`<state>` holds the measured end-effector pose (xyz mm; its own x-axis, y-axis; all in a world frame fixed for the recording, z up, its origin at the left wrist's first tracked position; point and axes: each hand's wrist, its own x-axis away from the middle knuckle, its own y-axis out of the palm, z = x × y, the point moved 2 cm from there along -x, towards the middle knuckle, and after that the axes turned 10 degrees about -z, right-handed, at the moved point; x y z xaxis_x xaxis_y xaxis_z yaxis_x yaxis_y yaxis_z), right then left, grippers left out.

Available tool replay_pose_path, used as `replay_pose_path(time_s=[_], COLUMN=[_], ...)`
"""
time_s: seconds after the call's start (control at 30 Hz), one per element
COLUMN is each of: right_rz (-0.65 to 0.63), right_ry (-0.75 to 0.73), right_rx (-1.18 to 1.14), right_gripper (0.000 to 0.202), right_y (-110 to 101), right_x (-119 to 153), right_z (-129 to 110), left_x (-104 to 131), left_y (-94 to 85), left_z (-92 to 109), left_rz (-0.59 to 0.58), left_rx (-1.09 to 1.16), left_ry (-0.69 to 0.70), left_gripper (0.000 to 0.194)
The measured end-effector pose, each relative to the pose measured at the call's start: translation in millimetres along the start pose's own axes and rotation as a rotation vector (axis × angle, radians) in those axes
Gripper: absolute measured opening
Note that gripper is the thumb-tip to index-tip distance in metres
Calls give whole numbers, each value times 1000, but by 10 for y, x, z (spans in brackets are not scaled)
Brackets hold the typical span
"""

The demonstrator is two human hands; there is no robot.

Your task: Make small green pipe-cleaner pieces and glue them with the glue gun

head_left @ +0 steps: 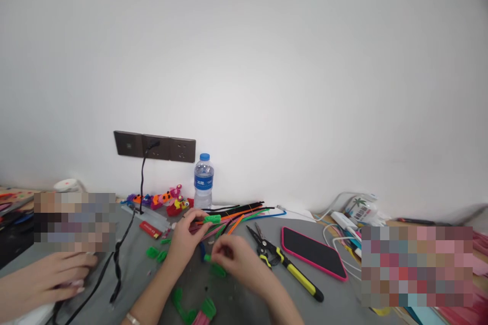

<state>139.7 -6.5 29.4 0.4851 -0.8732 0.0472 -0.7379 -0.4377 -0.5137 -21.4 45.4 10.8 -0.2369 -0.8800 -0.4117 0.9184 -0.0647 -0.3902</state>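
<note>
My left hand (190,233) is raised over the middle of the grey mat, its thumb and fingers pinched on a small green fuzzy piece (212,219). To its right, my right hand (232,256) has its fingers curled together beside another green piece (218,269); what its fingertips hold, if anything, is hidden. Behind the hands lies a bundle of colored pipe cleaners (247,213). Other green pieces (156,254) rest left of my left forearm, and a green and pink piece (204,312) lies at the bottom edge.
Yellow-handled pliers (301,277) and a pink-edged phone (314,253) lie at right. A water bottle (204,183) stands by the wall near small colorful figures (168,198). Another person's hand (57,277) rests at left by a black cable (118,259).
</note>
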Motion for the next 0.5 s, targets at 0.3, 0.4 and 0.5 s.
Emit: replay_pose_path(time_s=[0.3, 0.4, 0.5], right_rz=[381, 372, 371], right_ry=[-79, -123, -157], right_rx=[-331, -340, -255], right_gripper=[35, 34, 25], right_y=[-619, -532, -435], right_x=[114, 72, 40], right_z=[191, 124, 61], left_x=[87, 104, 115], left_y=[72, 85, 118], left_z=[138, 182, 207], left_rz=[-104, -115, -145], left_rx=[93, 44, 45], left_ry=[-88, -88, -127], left_gripper=[11, 10, 12])
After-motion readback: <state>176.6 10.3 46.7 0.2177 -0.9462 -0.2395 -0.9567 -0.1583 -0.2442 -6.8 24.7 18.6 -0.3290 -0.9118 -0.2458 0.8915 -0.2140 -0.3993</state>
